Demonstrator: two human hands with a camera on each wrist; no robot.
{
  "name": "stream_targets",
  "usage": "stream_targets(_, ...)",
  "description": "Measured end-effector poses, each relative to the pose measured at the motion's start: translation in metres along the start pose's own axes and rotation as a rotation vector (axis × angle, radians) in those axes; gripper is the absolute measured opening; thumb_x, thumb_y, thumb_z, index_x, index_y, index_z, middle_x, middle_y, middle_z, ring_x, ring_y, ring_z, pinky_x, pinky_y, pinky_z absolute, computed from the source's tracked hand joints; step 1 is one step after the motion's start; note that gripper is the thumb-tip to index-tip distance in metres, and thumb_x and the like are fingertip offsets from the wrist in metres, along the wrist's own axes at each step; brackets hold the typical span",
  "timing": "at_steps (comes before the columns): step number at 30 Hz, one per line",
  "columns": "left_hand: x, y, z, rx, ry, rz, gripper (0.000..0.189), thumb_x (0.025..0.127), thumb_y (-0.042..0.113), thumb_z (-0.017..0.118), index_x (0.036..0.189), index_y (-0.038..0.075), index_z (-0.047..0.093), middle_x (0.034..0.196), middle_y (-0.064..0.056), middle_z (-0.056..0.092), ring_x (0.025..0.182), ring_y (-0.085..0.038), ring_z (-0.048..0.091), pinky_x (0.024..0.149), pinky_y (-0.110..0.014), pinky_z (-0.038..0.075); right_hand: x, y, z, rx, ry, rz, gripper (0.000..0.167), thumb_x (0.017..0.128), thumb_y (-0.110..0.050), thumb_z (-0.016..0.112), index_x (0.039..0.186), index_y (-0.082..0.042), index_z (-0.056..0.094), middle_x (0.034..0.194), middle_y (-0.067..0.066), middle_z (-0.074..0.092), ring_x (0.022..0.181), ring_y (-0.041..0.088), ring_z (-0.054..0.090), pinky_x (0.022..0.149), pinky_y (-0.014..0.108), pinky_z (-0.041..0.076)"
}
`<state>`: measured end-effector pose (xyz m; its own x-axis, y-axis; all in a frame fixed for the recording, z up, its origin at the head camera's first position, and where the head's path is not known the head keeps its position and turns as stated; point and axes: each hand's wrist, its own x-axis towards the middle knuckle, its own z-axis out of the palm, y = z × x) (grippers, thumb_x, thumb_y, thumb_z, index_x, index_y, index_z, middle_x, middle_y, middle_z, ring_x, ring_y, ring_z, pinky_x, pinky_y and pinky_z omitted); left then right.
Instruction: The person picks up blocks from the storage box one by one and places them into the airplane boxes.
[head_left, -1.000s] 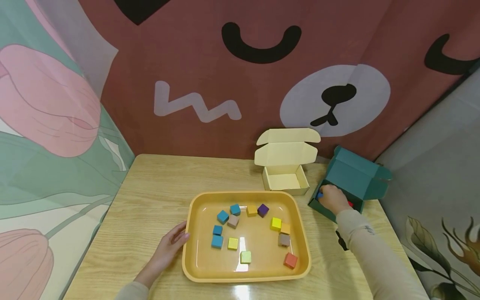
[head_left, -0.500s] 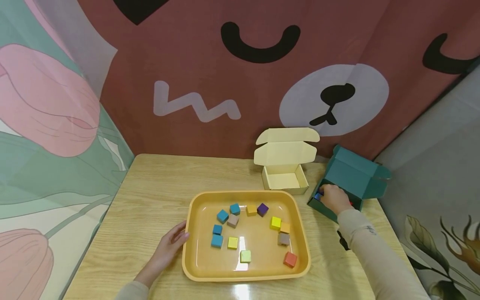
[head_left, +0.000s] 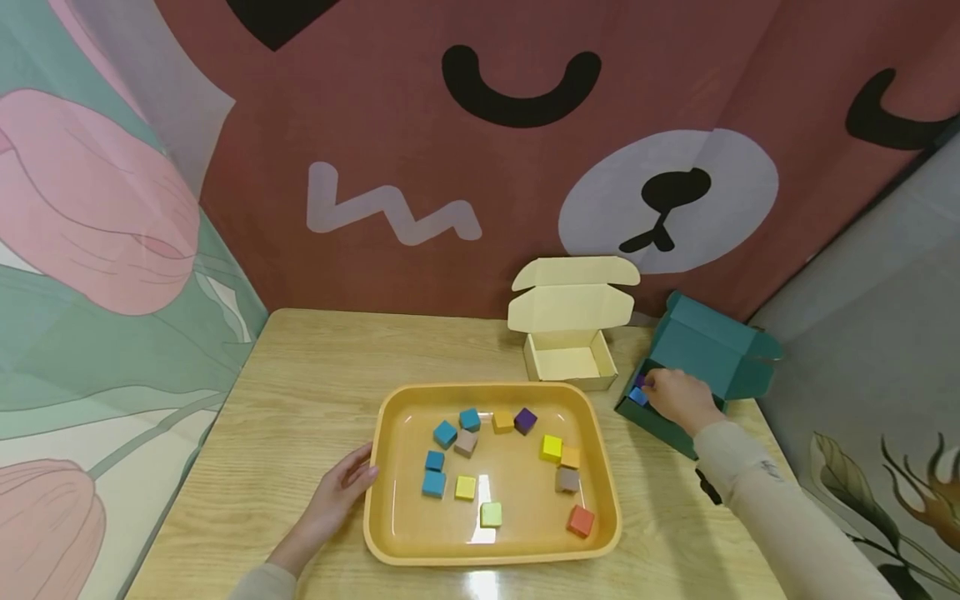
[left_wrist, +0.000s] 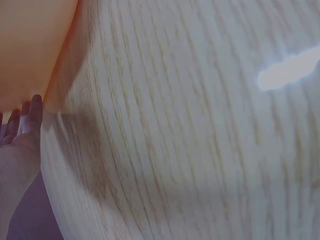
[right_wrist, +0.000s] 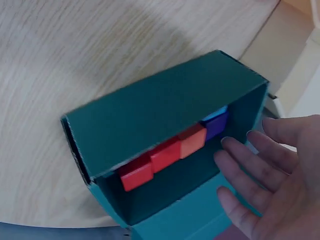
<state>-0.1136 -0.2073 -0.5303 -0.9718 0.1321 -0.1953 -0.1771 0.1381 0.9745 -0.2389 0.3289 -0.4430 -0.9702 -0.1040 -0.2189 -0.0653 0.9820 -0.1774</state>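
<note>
My left hand (head_left: 341, 487) rests its fingers against the left wall of the yellow tray (head_left: 491, 556); the left wrist view shows the loosely bent fingers (left_wrist: 36, 112) at the tray's side. Over the dark green box (head_left: 656, 429) is my right hand (head_left: 681, 400). The right wrist view has its fingers spread and relaxed at the box's opening, with nothing between them. Inside that box lies a row of cubes: two red cubes, one red cube (right_wrist: 165, 155) beside an orange cube (right_wrist: 192, 140), then a purple cube (right_wrist: 216, 127) and a light blue cube (right_wrist: 216, 113) partly hidden.
Several loose cubes lie in the tray, among them a blue cube (head_left: 433, 483), a purple cube (head_left: 525, 420) and a red cube (head_left: 581, 521). A cream box (head_left: 570, 364) stands with its lid raised behind the tray, left of the green box. Printed cloth (head_left: 375, 275) hangs behind the table.
My right hand has drawn back a little to the right over the green box, and blue and purple cubes there show more. The left hand and tray stay put.
</note>
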Motion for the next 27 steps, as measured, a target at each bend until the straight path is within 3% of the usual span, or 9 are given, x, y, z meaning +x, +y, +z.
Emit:
stream_targets(6,0.000,0.000,-0.001,0.020,0.014,0.006,0.052,0.101,0.015,0.058,0.146,-0.006,0.040,0.150,-0.025,0.041,0.130,-0.041,0.048,0.096,-0.016,0.044,-0.007,-0.011,-0.007,-0.033,0.075,-0.042,0.023,0.099,-0.016,0.060,0.112,-0.001,0.071,0.091,0.011,0.070,0.068,0.022,0.063,0.056,0.043,0.054)
stream_targets(9,0.000,0.000,-0.001,0.024,0.012,0.018,0.051,0.102,0.014,0.057,0.146,-0.007,0.040,0.149,-0.026,0.041,0.130,-0.041,0.048,0.096,-0.017,0.045,-0.011,-0.021,-0.011,-0.056,0.121,-0.080,0.020,0.098,-0.016,0.062,0.110,-0.003,0.072,0.089,0.010,0.070,0.067,0.023,0.063,0.055,0.044,0.053)
stream_targets(16,-0.001,-0.001,-0.001,0.022,0.002,0.021,0.052,0.102,0.014,0.056,0.146,-0.007,0.039,0.149,-0.027,0.040,0.131,-0.042,0.047,0.096,-0.016,0.045,-0.019,-0.045,-0.015,-0.112,0.229,-0.215,0.010,0.093,-0.011,0.066,0.099,-0.006,0.073,0.067,0.002,0.061,0.056,0.018,0.055,0.045,0.039,0.046)
stream_targets(23,0.001,-0.004,-0.001,0.040,0.017,-0.004,0.053,0.102,0.018,0.058,0.146,-0.004,0.041,0.150,-0.024,0.041,0.131,-0.041,0.046,0.098,-0.018,0.045,-0.026,-0.073,-0.016,-0.132,0.309,-0.349,0.003,0.087,-0.006,0.071,0.089,-0.006,0.073,0.070,0.003,0.065,0.053,0.018,0.055,0.046,0.038,0.048)
stream_targets(27,0.002,-0.006,-0.001,0.025,0.013,-0.017,0.053,0.101,0.017,0.058,0.147,-0.003,0.041,0.150,-0.023,0.041,0.132,-0.040,0.046,0.096,-0.015,0.043,-0.027,-0.088,-0.013,-0.164,0.327,-0.404,0.008,0.084,-0.009,0.077,0.091,-0.006,0.074,0.074,0.004,0.068,0.056,0.019,0.058,0.049,0.036,0.051)
